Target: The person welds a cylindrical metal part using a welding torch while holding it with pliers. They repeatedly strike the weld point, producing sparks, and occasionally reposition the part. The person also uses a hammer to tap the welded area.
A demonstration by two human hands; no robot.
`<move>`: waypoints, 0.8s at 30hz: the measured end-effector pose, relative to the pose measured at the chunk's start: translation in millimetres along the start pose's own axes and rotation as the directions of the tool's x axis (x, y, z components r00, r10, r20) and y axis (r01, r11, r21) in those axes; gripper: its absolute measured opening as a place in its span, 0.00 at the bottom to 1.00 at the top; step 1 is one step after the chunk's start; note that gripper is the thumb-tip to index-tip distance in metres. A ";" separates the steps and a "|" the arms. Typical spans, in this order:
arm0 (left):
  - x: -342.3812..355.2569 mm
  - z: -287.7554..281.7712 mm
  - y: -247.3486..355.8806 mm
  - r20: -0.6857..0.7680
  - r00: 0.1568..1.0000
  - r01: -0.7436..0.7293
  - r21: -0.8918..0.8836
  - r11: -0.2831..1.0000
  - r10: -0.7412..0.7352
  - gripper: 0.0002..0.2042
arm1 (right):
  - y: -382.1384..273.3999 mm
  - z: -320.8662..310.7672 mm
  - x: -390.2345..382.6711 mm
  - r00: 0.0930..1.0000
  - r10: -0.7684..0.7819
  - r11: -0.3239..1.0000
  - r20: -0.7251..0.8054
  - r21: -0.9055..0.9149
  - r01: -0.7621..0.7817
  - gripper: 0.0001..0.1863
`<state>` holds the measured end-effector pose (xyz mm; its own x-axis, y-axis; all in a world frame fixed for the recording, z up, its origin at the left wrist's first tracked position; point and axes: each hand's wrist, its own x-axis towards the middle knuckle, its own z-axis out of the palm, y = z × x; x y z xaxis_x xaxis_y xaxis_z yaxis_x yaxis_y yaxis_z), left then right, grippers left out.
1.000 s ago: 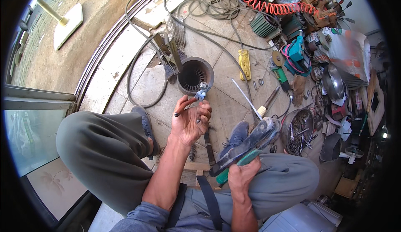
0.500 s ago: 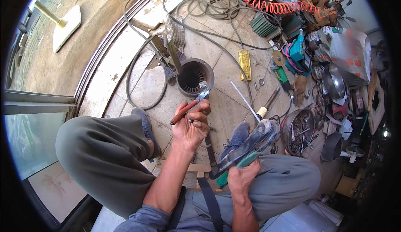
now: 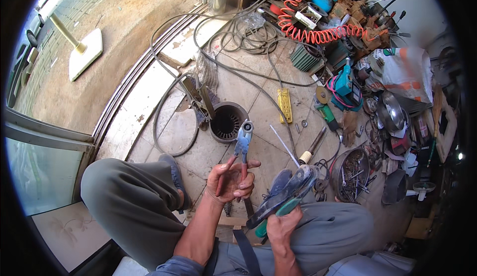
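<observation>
My left hand [image 3: 231, 182] is raised in front of me, its fingers round the red handles of a pair of pliers [image 3: 243, 144]. The plier jaws point away from me and grip a small round metal ring [image 3: 247, 126], its hole facing up. On the right, my right hand [image 3: 283, 226] is closed round a green-bodied power tool [image 3: 287, 206] with a long, dark, dusty head, perhaps a belt sander. That head slants up and right over my right shoe. Beyond the pliers stands a hollow metal cylinder [image 3: 228, 122] with slots inside, open end up.
A black cable [image 3: 196, 137] loops over the tiles. Right of centre lie a yellow power strip [image 3: 284, 105], a green angle grinder [image 3: 328, 116] and a wood-handled tool [image 3: 312, 145]. A round pan [image 3: 339, 176] holds metal bits. An orange coiled hose [image 3: 328, 37] hangs over machine parts.
My left hand has turned the pliers upright and come slightly nearer to me, so the ring now shows clearly. My right hand and its tool have shifted slightly left and down in the view.
</observation>
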<state>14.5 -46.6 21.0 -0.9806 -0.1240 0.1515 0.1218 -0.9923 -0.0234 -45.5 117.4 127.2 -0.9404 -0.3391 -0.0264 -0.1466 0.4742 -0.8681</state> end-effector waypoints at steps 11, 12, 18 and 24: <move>-3.7 -0.4 0.9 0.120 0.993 0.007 -0.077 0.997 0.003 0.39 | -1.8 -7.4 -0.9 0.993 -0.086 0.996 -0.080 -0.041 0.083 0.13; -4.2 0.8 2.2 0.083 0.996 -0.017 -0.076 0.997 0.024 0.39 | -4.5 -14.8 7.2 0.990 -0.113 0.992 -0.082 -0.064 0.108 0.14; -1.3 22.2 9.9 -0.018 0.998 -0.064 0.046 0.997 0.065 0.36 | -52.0 -112.3 85.7 0.802 -0.563 0.709 -0.198 -0.615 0.346 0.14; 5.4 41.1 6.9 -0.080 0.996 -0.033 0.200 0.979 0.050 0.33 | -75.2 -278.5 133.6 0.655 -0.604 0.759 -0.454 -0.577 0.300 0.10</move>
<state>16.3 -54.3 62.3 -0.9824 -0.1727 0.0708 0.1825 -0.9684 0.1700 -245.6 262.7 327.0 -0.6667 -0.1397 0.7322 -0.5707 0.7275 -0.3808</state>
